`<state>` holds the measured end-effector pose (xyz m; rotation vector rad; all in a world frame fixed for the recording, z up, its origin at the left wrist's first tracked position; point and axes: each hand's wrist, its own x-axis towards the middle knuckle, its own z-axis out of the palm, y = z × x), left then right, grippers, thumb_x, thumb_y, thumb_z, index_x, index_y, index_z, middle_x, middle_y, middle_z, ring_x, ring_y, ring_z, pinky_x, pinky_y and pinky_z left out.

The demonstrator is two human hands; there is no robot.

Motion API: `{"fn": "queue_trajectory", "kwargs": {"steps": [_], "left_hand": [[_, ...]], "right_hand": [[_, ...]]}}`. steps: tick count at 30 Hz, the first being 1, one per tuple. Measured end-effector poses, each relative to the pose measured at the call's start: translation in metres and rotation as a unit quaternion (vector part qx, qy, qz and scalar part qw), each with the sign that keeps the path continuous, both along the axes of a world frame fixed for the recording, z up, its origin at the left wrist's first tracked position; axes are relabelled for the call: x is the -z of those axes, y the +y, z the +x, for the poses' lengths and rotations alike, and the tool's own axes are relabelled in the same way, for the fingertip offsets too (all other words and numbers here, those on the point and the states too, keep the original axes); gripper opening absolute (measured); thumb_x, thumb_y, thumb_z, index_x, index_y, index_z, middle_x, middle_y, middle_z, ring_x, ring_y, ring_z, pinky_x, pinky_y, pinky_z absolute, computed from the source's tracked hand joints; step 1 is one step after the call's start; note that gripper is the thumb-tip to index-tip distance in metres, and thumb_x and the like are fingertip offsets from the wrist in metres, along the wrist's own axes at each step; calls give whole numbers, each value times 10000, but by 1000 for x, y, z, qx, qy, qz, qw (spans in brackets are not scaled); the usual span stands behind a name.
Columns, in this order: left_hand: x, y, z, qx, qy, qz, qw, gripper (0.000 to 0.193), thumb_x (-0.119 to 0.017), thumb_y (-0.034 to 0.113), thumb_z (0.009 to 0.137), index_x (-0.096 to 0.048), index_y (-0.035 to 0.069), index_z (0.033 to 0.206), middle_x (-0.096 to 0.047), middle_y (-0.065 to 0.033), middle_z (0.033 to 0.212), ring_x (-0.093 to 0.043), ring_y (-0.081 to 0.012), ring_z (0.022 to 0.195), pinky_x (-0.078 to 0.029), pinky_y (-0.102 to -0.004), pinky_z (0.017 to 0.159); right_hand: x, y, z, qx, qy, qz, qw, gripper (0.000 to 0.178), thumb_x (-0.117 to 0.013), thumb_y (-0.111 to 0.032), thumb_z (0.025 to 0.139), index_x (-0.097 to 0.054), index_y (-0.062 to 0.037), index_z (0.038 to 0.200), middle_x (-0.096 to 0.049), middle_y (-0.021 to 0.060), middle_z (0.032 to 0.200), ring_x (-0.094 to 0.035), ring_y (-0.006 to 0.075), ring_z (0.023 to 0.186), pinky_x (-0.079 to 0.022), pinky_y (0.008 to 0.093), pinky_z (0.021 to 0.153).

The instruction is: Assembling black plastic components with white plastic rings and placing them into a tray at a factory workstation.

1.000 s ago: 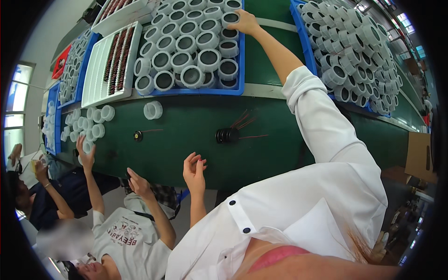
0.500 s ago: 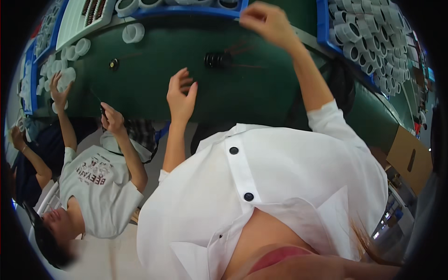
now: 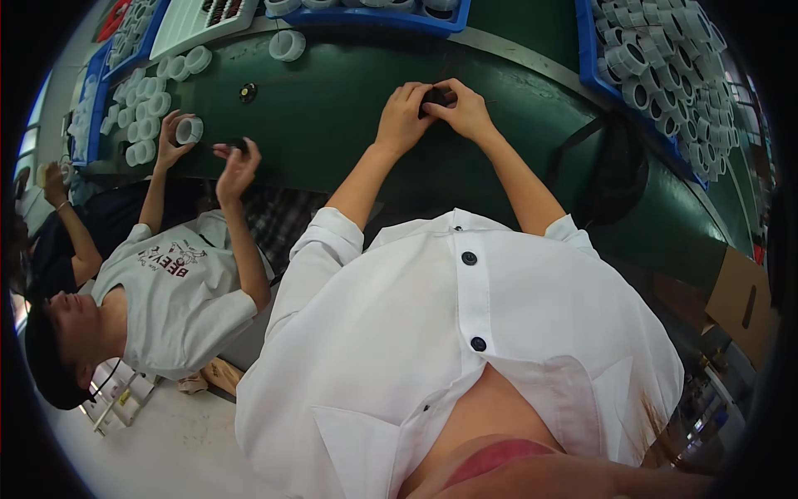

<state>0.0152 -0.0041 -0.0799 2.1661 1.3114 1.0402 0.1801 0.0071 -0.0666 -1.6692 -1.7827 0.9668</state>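
Over the green table (image 3: 332,108), both my hands meet around a small black cylinder (image 3: 432,98), mostly hidden by my fingers. Fingers of my left hand (image 3: 404,121) are closed against its left side. My right hand (image 3: 465,110) grips it from the right, thumb and fingertips bent around it. Faint thin strands show just beyond the fingers. Left of my hands, a small black disc with a yellowish centre (image 3: 248,92) lies on the table. Farther back stands a translucent white ring (image 3: 287,46).
A co-worker at left holds another white ring (image 3: 189,130) and a dark object (image 3: 238,145). Several rings (image 3: 150,108) lie near them. Blue trays of rings stand at the back (image 3: 374,18) and right (image 3: 592,66). A black bag (image 3: 615,170) hangs at the table's right edge, near a cardboard box (image 3: 742,295).
My right hand has come down from the back tray and my left hand has moved forward. Both now hold the black cylinder, which lay on the table before. The view has shifted.
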Motion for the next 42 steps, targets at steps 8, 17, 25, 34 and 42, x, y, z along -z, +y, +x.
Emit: {"fn": "queue_trajectory", "kwargs": {"steps": [8,17,25,34,42], "left_hand": [[-8,-10,-3,12,-54,-133,990,557,-834,184,689,-591,41,1170,-602,-131,1162,-583,-315,1111,-486,-381,918],[11,94,-115,-445,-149,-1,883,836,-860,242,673,-421,-70,1313,-503,-246,1206,-492,-394,1169,-397,-423,1021],[37,159,-162,-518,-33,-46,854,878,-864,405,597,-499,-77,1234,-578,-241,1194,-536,-392,1138,-423,-462,991],[-10,26,-54,-139,-85,-112,980,723,-810,178,669,-513,28,1311,-544,-147,1298,-522,-320,1219,-414,-412,1025],[-147,0,-26,32,-135,55,989,546,-713,134,808,-522,45,1311,-547,-148,1326,-450,-305,1307,-292,-424,1125]], "right_hand": [[-29,2,24,62,143,-118,981,591,-824,-326,722,-614,15,1157,-658,106,894,-653,165,728,-534,266,585],[-105,-17,56,4,368,-189,910,432,-679,-172,887,-545,19,1250,-653,144,1111,-647,192,989,-524,287,798],[-146,-27,54,-26,409,-178,895,379,-588,-136,938,-507,13,1277,-634,177,1152,-645,227,1038,-529,304,833],[-163,1,78,-108,551,-100,821,492,-501,-275,982,-479,82,1319,-579,233,1253,-602,286,1141,-524,335,927],[-164,-22,62,-145,602,-137,773,508,-490,-310,978,-513,98,1279,-597,242,1219,-620,301,1112,-515,347,951]]}}
